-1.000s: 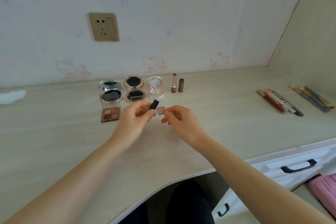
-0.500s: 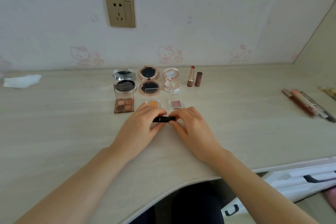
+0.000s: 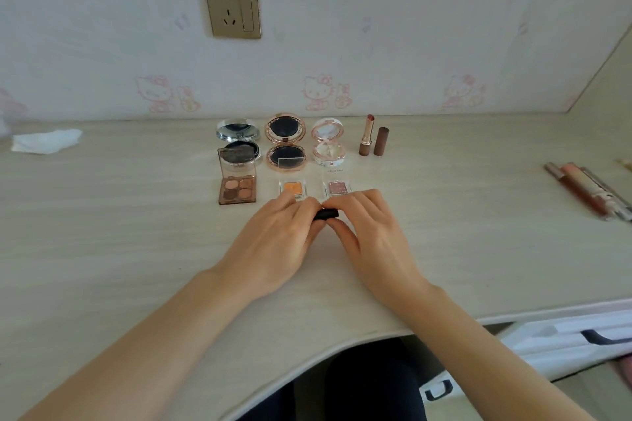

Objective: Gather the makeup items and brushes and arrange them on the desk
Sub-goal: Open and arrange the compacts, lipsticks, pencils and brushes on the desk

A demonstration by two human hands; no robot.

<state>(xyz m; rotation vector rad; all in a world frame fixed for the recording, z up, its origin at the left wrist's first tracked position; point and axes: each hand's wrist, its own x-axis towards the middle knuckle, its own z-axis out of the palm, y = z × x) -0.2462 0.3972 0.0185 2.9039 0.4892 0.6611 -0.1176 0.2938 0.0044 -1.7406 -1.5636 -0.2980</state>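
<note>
Head view: both hands were on a small black tube, mid-arranging.
Left hand [image 3: 273, 246] and right hand [image 3: 372, 236] each had a tight grip on the black tube [image 3: 327, 214], low over the surface [image 3: 119, 249] just in front of the orange pan [image 3: 292, 189]. Next it probably needed uncapping or setting in line.

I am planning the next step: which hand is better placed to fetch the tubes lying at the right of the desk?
The right hand, probably. The tubes lie on its side, while the left hand would cross over. Both grip the black tube now.
</note>
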